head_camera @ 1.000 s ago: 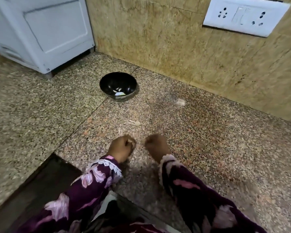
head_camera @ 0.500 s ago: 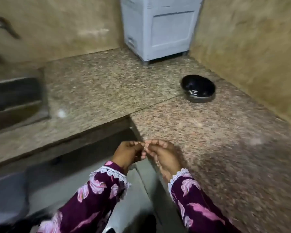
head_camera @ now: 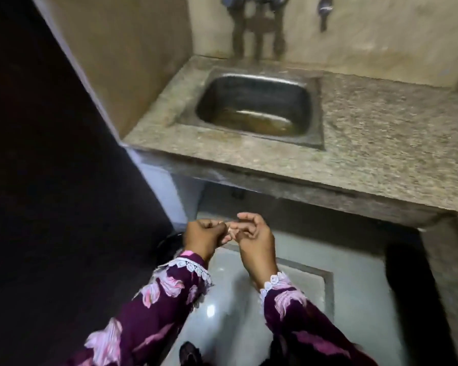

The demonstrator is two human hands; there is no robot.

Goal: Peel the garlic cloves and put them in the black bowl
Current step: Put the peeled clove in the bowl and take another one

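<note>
Both hands meet in front of the granite surface (head_camera: 368, 143), out over the floor (head_camera: 302, 313). The left hand (head_camera: 205, 237) and right hand (head_camera: 251, 240) each have a narrow grip, fingers curled, pinching 1 small pale garlic clove (head_camera: 230, 229) between them. Beyond sits a steel sink (head_camera: 254, 107). The black bowl is out of view.

Hands (head_camera: 229, 237) together pinching a small garlic piece (head_camera: 230, 229), steel sink (head_camera: 251, 107) beyond
</note>
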